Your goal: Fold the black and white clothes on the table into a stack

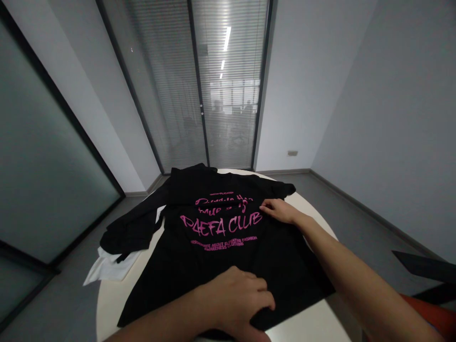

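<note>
A black T-shirt (221,266) with pink lettering lies spread over the table, its collar end away from me and its fabric creased across the upper print. Beside the right end of the lettering, my right hand (280,210) pinches the cloth between thumb and fingers. My left hand (238,297) is over the lower part of the shirt close to the hem, fingers bent and thumb apart from them. Nothing shows between that thumb and the fingers. Whether its underside touches the cloth is hidden.
The round white table (114,294) carries the shirt. Another dark garment (131,228) and a white cloth (110,267) hang at its left edge. An orange and black chair (427,308) stands at the right. Beyond are a glass partition (228,118) with blinds and pale walls.
</note>
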The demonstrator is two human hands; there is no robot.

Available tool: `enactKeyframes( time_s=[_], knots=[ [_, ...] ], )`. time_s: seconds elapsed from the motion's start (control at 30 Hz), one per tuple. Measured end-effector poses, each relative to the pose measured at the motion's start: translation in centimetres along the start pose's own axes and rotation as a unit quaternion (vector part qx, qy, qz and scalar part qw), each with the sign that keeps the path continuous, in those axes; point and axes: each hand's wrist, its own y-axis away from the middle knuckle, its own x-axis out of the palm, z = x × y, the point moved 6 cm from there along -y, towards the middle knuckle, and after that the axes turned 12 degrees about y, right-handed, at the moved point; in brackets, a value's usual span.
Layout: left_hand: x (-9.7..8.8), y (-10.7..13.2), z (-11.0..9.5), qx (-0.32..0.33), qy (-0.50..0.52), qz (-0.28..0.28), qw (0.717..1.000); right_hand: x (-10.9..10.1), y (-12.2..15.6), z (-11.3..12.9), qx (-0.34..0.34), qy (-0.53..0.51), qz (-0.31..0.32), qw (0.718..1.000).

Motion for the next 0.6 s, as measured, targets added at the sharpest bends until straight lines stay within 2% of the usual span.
enactKeyframes(
  time_s=[0.1,0.2,0.33,0.4,0.5,0.6],
  knots=[
    [1.8,-2.1,-0.6,0.032,-0.087,-0.04,0.995,0.4,-0.1,-0.6,0.006,-0.027,0.026,0.999],
    [2.9,-3.7,-0.4,0.042,-0.126,-0.081,0.988,0.6,-0.1,-1.1,0.016,-0.04,0.037,0.998],
    [3.7,-4.2,-0.3,0.064,-0.099,-0.105,0.987,0.3,0.2,-1.7,0.027,-0.036,0.028,0.999],
    [4.0,-4.0,-1.0,0.1,-0.057,-0.098,0.989,0.1,0.4,-2.1,0.041,-0.026,0.027,0.998],
    [4.6,-3.7,-2.4,0.173,-0.023,-0.057,0.983,-0.2,0.4,-2.7,0.069,-0.001,0.031,0.997],
    [5.5,-3.7,-2.9,0.206,0.003,-0.012,0.979,-0.5,0.1,-2.9,0.104,0.043,0.015,0.994]
  ],
)
